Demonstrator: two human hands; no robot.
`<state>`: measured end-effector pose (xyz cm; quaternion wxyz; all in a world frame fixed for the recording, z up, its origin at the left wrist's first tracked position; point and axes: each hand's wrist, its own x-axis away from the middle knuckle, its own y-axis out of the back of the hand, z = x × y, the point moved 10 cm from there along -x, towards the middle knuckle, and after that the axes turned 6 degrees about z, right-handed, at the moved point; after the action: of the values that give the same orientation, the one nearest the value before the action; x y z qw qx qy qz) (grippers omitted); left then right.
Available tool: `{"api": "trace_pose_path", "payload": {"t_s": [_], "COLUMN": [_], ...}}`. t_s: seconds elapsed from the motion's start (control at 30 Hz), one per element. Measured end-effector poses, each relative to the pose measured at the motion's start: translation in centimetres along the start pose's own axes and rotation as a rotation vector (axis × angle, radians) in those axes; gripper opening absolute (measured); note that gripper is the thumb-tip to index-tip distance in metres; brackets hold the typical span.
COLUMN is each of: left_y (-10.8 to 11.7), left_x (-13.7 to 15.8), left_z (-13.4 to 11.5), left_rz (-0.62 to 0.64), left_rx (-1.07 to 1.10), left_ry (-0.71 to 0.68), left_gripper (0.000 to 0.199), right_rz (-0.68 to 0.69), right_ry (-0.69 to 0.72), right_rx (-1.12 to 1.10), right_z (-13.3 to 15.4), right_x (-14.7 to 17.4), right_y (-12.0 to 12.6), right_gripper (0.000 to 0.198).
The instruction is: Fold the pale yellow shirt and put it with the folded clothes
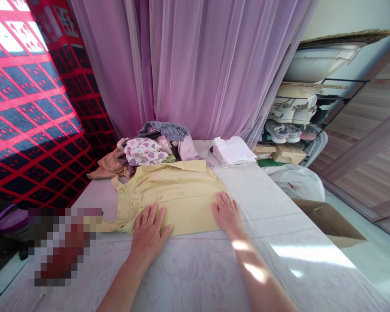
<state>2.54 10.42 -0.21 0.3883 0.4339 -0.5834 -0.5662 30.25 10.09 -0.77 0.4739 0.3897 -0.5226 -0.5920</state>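
A yellow buttoned shirt [185,208] lies spread on the table, its collar band toward the left and a sleeve laid across its far edge. Flat on its near left part rests my left hand [149,232], fingers apart. My right hand [226,212] lies at the shirt's right edge, fingers stretched out and partly on the cloth. Neither hand grips anything. Behind the shirt is a loose heap of clothes, with a white heart-print garment [143,151] and a bluish-grey garment [169,130]. To the far right sits a stack of folded white clothes [234,151].
The table [195,273] has a pale patterned cover. A purple curtain [195,65] hangs behind it, and a red and dark patterned cloth [52,108] at left. On the right stand a shoe rack [334,108] and an open cardboard box [328,221]. A blurred patch covers the near left.
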Motion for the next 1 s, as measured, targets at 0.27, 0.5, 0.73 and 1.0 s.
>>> {"api": "trace_pose_path", "payload": {"t_s": [0.27,0.5,0.73,1.0], "left_y": [-0.6,1.0,-1.0,-0.7], "left_x": [0.0,-1.7,-3.3,-1.9], "left_z": [0.6,-7.1,-9.4,-3.0], "left_rz": [-0.044,0.015,0.071,0.061], "left_rx": [-0.042,-0.015,0.017,-0.050], "left_ry": [-0.008,-0.184,-0.196,-0.115], "left_gripper": [0.061,0.055,0.057,0.060], "right_rz": [0.010,-0.034,-0.047,-0.017], "right_ry": [-0.011,0.004,0.020,0.012], "right_rx": [-0.036,-0.085,-0.095,-0.082], "right_z": [0.3,0.4,0.5,0.4], "right_x": [-0.1,-0.1,0.1,0.1], "right_y": [0.1,0.4,0.6,0.6], "right_gripper": [0.051,0.050,0.050,0.051]}}
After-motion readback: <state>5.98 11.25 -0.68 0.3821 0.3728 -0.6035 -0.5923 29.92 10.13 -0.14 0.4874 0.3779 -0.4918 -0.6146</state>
